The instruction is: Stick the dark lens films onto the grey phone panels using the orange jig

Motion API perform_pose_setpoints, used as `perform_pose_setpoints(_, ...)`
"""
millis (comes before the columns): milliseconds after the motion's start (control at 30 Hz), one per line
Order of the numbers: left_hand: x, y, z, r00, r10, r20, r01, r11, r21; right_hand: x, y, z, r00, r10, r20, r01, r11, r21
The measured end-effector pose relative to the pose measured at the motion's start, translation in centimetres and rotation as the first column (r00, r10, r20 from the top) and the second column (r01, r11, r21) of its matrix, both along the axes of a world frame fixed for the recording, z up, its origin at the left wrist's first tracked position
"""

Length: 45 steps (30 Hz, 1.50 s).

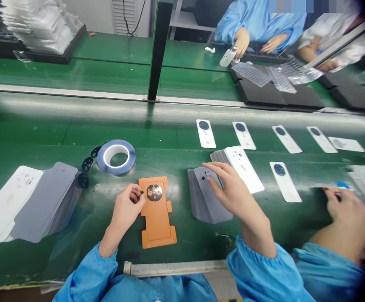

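Note:
In the head view, an orange phone-shaped fixture (158, 220) lies on the green worktop in front of me. A dark round sticker (159, 192) with holes sits at its upper end. My left hand (128, 206) is beside that end, fingers curled and pinched, with a small dark bit at the fingertips that I cannot identify. My right hand (231, 188) reaches over a fanned stack of grey phone-shaped sheets (212, 207), fingers stretched out and apart, fingertips at the camera holes of the top one. Behind it lie white phone back panels (247, 170).
Left are a blue tape roll (132, 157), more dark stickers (83, 179), grey sheets (45, 201) and white panels (11, 201). Several white panels with dark circles (285, 181) lie right. A neighbour's hand (345, 209) is at far right. A black post (157, 50) stands ahead; people work beyond.

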State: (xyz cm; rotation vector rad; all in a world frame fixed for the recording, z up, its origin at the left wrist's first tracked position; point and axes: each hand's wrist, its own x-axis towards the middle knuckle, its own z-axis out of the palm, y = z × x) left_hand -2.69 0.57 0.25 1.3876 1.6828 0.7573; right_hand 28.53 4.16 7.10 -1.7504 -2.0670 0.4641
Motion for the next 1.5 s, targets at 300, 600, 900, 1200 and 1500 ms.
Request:
perform_pose_setpoints(300, -1.2, 0.2, 0.3, 0.99, -0.084, 0.109, 0.089, 0.995, -0.045, 5.3, 3.5, -1.5, 0.954, 0.202, 0.221, -0.143, 0.956, -0.257)
perform_pose_setpoints(600, -2.0, -1.3, 1.3, 0.995, -0.063, 0.073, 0.066, 0.997, -0.032, 5.4, 2.9, -0.3, 0.974, 0.125, 0.191, -0.093, 0.981, -0.17)
perform_pose_setpoints(900, -2.4, -2.5, 0.6, 0.995, -0.061, 0.083, 0.063, 0.998, -0.02, 5.6, 3.8, -1.1, 0.947, 0.265, 0.179, -0.211, 0.938, -0.273)
perform_pose_setpoints(1200, -2.5, -3.0, 0.7, 0.997, -0.064, 0.05, 0.064, 0.998, -0.002, 5.6, 3.4, -1.0, 0.955, 0.251, 0.157, -0.21, 0.948, -0.238)
perform_pose_setpoints(1500, -2.6, -3.6, 0.6, 0.998, -0.042, 0.041, 0.043, 0.999, -0.012, 5.2, 3.0, 0.3, 0.99, 0.143, 0.019, -0.14, 0.983, -0.117)
